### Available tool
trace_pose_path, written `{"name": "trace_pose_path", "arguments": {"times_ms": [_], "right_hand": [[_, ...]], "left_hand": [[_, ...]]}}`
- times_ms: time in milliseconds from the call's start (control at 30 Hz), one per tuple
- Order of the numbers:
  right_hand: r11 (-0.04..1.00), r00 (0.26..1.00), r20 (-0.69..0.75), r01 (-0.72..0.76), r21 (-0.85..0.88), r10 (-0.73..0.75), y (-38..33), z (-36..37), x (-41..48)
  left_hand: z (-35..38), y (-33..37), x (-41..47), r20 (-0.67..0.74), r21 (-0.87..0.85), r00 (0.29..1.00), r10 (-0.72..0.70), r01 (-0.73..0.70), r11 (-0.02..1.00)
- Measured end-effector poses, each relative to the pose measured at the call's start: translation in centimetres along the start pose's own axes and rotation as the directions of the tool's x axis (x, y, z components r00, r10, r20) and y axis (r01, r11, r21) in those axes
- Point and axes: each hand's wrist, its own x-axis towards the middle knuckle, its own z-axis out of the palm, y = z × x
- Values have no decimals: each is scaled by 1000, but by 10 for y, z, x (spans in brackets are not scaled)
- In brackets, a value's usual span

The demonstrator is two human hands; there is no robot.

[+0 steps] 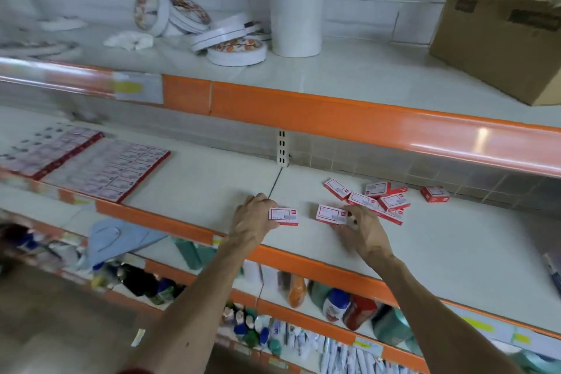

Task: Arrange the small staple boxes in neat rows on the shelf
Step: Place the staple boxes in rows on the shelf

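Small red-and-white staple boxes lie on the middle white shelf (212, 191). My left hand (253, 218) grips one staple box (283, 216) near the shelf's front edge. A little to its right, my right hand (361, 232) holds a second staple box (331, 215) by its right end and lower edge. Behind my right hand lies a loose heap of several boxes (376, 197), lying at mixed angles. One more box (434, 193) sits apart at the right. On the left of the same shelf, two flat blocks of boxes in neat rows (112, 171) are blurred.
The upper shelf holds round patterned tins (236, 50), a white roll (297, 3) and an open cardboard carton (498, 36). An orange rail (303, 112) fronts it. A slotted upright (282, 147) stands at the back. Lower shelves carry bottles and packets (334, 307).
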Motion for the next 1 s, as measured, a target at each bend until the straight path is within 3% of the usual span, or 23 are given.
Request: {"name": "trace_pose_path", "arguments": {"times_ms": [233,567,733,1000], "right_hand": [[987,981,115,160,-4,-158,-127,81,2],[955,945,137,293,52,-298,-299,189,-21],[958,946,153,287,14,-285,-340,213,-21],[955,947,127,295,4,-293,-348,234,14]], "left_hand": [[-54,-133,-64,-59,-1,984,-171,171,985],[-125,-315,-145,-131,-79,941,-312,304,949],[-139,-356,-149,-133,-112,942,-309,296,949],[-144,-378,-111,-88,-117,963,-255,244,963]]}}
